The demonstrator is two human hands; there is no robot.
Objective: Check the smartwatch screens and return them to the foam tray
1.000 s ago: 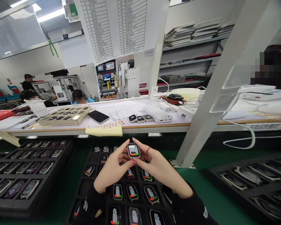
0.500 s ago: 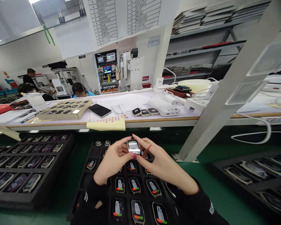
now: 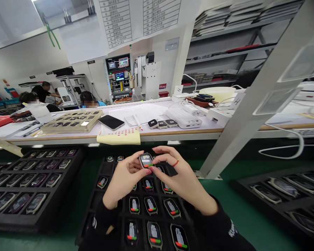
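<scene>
**Device:** You're holding a watch-shaped device (image 3: 146,160) up between your hands, above the middle foam tray, and its lit screen is showing a green and red bar.

**Hidden:** Your fingers are covering parts of its edges, and your hands are blocking several upper compartments of the tray.

**Writing:** You've got white lettering on your right black sleeve (image 3: 232,230), but it's curving away too much to read. The printed wall chart (image 3: 140,19) is showing rows too small to make out.

**Left hand:** Your left hand (image 3: 124,179) is pinching the device's left side between thumb and fingertips.

**Right hand:** Your right hand (image 3: 179,177) is pressing its fingertips against the right side, with a red band (image 3: 175,163) circling the wrist.

**Below:** The black middle tray (image 3: 136,209) is holding rows of matching devices, one per compartment.

**Sides:** Two more black trays are sitting to your left (image 3: 34,188) and right (image 3: 282,195), both loaded with devices.

**Bench ahead:** A yellow sheet with red dots (image 3: 119,136) is hanging over the bench edge, just beside a black phone (image 3: 111,122) and a beige tray (image 3: 72,121).
</scene>
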